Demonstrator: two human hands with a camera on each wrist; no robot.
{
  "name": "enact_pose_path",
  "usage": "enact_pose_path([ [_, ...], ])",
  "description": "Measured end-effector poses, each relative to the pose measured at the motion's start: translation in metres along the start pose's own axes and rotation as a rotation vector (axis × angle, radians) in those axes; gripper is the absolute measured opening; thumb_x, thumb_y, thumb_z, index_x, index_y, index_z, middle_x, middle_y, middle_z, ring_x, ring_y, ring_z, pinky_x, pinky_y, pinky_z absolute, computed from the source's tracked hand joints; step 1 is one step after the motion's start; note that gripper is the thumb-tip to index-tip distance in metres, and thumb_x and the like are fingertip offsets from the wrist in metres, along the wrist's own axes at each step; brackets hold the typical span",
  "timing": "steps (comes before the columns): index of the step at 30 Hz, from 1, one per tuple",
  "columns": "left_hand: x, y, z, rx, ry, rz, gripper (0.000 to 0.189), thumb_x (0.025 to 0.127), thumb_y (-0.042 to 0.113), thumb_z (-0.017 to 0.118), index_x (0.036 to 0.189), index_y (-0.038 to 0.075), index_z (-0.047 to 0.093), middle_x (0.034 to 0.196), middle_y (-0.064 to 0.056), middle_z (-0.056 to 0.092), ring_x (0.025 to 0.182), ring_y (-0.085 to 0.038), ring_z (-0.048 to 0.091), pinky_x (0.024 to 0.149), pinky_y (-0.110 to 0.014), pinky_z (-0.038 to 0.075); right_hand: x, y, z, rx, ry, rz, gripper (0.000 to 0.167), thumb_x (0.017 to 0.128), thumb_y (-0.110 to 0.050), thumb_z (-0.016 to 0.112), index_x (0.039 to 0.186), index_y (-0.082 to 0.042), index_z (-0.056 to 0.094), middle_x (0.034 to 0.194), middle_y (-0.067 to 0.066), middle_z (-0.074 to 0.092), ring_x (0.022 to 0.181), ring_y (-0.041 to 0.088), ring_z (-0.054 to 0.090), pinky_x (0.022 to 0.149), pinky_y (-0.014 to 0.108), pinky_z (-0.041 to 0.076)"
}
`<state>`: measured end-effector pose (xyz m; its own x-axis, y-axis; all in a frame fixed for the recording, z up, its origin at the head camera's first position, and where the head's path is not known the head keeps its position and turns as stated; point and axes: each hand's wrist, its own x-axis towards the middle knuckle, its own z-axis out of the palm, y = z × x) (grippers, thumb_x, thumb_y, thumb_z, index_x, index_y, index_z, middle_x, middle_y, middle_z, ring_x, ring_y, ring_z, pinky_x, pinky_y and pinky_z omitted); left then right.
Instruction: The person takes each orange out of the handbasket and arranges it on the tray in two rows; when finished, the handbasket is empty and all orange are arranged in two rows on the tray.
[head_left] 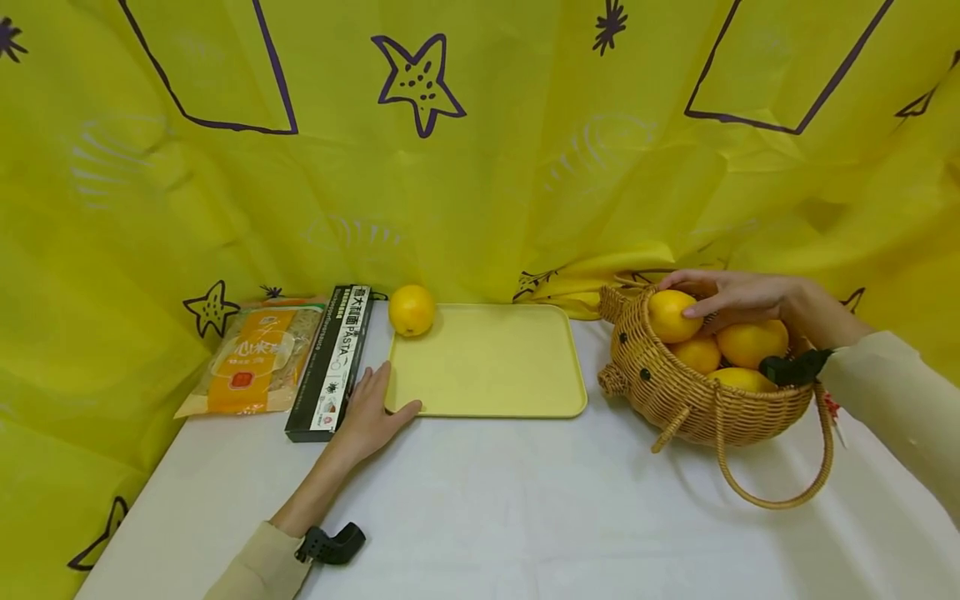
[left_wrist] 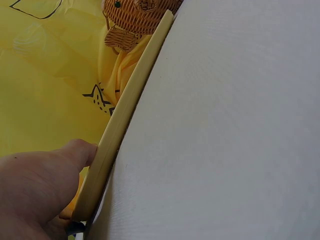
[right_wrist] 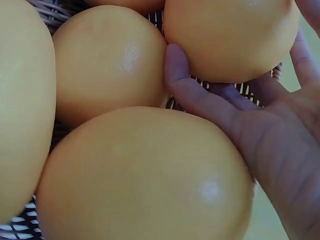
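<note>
In the head view my left hand (head_left: 371, 418) rests at the near left corner of a pale yellow tray (head_left: 491, 362). Its thumb lies on the front rim and its straight fingers run along the left side. One orange (head_left: 412, 311) sits at the tray's far left corner. My right hand (head_left: 738, 298) reaches into a pig-shaped wicker basket (head_left: 697, 407) and holds an orange (head_left: 670, 317) at its far left. The right wrist view shows the thumb against that orange (right_wrist: 230, 40), fingers around its far side. Several more oranges (right_wrist: 145, 175) lie beneath and beside the hand.
Left of the tray lie a black and white pasta box (head_left: 330, 362) and a clear-and-orange food packet (head_left: 255, 358). The basket's handle (head_left: 780, 504) hangs down on the white tablecloth (head_left: 525, 508). A yellow patterned curtain (head_left: 480, 192) stands behind everything.
</note>
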<state>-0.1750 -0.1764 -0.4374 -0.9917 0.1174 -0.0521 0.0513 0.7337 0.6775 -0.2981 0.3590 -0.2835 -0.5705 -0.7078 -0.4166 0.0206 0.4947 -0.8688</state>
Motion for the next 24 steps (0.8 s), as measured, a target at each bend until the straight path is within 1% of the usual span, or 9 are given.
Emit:
enact_pose_path([
  [4, 0.0, -0.002, -0.001, 0.012, 0.0, 0.006, 0.092, 0.092, 0.043, 0.061, 0.154, -0.002, 0.01, 0.161, -0.025, 0.012, 0.151, -0.042, 0.0, 0.12, -0.063, 0.004, 0.008, -0.005, 0.009, -0.144, 0.114, 0.044, 0.035, 0.099, -0.011, 0.051, 0.13, -0.015, 0.035, 0.123, 0.005, 0.046, 0.108, 0.014, 0.054, 0.09, 0.034, 0.052],
  [7, 0.0, -0.004, -0.002, 0.015, -0.003, -0.001, 0.092, 0.092, 0.043, 0.061, 0.154, -0.002, 0.01, 0.161, -0.024, 0.012, 0.151, -0.042, 0.0, 0.12, -0.062, 0.004, 0.013, -0.009, 0.015, -0.254, 0.194, 0.068, 0.037, 0.097, -0.014, 0.056, 0.127, -0.009, 0.033, 0.12, 0.009, 0.044, 0.103, 0.015, 0.051, 0.085, 0.03, 0.049],
  [9, -0.001, -0.004, -0.002, 0.017, 0.0, -0.004, 0.092, 0.092, 0.043, 0.061, 0.154, -0.003, 0.01, 0.161, -0.025, 0.012, 0.151, -0.042, 0.0, 0.12, -0.062, 0.004, 0.015, -0.011, 0.017, -0.301, 0.227, 0.066, 0.039, 0.097, -0.014, 0.057, 0.126, -0.006, 0.033, 0.118, 0.011, 0.044, 0.102, 0.016, 0.05, 0.083, 0.029, 0.048],
  [14, -0.001, -0.004, 0.001, 0.013, 0.007, 0.004, 0.092, 0.092, 0.043, 0.061, 0.154, -0.004, 0.011, 0.161, -0.025, 0.013, 0.15, -0.043, 0.001, 0.12, -0.062, 0.004, 0.015, -0.007, 0.017, -0.343, 0.254, 0.025, 0.037, 0.096, -0.013, 0.058, 0.125, -0.004, 0.036, 0.116, 0.009, 0.047, 0.1, 0.014, 0.051, 0.083, 0.025, 0.045],
  [17, -0.001, -0.004, 0.002, 0.009, 0.003, 0.005, 0.092, 0.092, 0.042, 0.061, 0.154, -0.004, 0.01, 0.161, -0.025, 0.012, 0.15, -0.042, 0.0, 0.12, -0.062, 0.003, 0.012, -0.004, 0.015, -0.355, 0.244, -0.006, 0.033, 0.097, -0.012, 0.057, 0.123, -0.004, 0.038, 0.114, 0.006, 0.05, 0.099, 0.013, 0.052, 0.083, 0.023, 0.045],
  [19, 0.0, -0.003, 0.002, 0.007, -0.001, 0.003, 0.092, 0.092, 0.042, 0.061, 0.154, -0.003, 0.01, 0.161, -0.025, 0.012, 0.151, -0.042, 0.0, 0.12, -0.062, 0.003, 0.009, -0.004, 0.014, -0.363, 0.23, -0.015, 0.032, 0.097, -0.011, 0.056, 0.123, -0.004, 0.039, 0.113, 0.005, 0.052, 0.1, 0.013, 0.052, 0.084, 0.023, 0.045],
  [21, 0.0, -0.003, 0.002, 0.012, -0.005, 0.003, 0.092, 0.092, 0.042, 0.061, 0.154, -0.003, 0.01, 0.161, -0.024, 0.012, 0.151, -0.041, 0.0, 0.12, -0.062, 0.003, 0.005, -0.006, 0.013, -0.382, 0.232, -0.021, 0.032, 0.097, -0.011, 0.056, 0.124, -0.005, 0.04, 0.114, 0.003, 0.053, 0.101, 0.012, 0.053, 0.085, 0.023, 0.045],
  [24, 0.002, -0.002, 0.001, 0.018, -0.004, 0.008, 0.092, 0.092, 0.043, 0.061, 0.154, -0.002, 0.01, 0.161, -0.024, 0.012, 0.151, -0.041, 0.0, 0.12, -0.062, 0.004, -0.004, -0.012, 0.012, -0.438, 0.29, -0.015, 0.034, 0.096, -0.011, 0.056, 0.126, -0.008, 0.04, 0.118, -0.001, 0.05, 0.103, 0.007, 0.05, 0.084, 0.021, 0.044],
])
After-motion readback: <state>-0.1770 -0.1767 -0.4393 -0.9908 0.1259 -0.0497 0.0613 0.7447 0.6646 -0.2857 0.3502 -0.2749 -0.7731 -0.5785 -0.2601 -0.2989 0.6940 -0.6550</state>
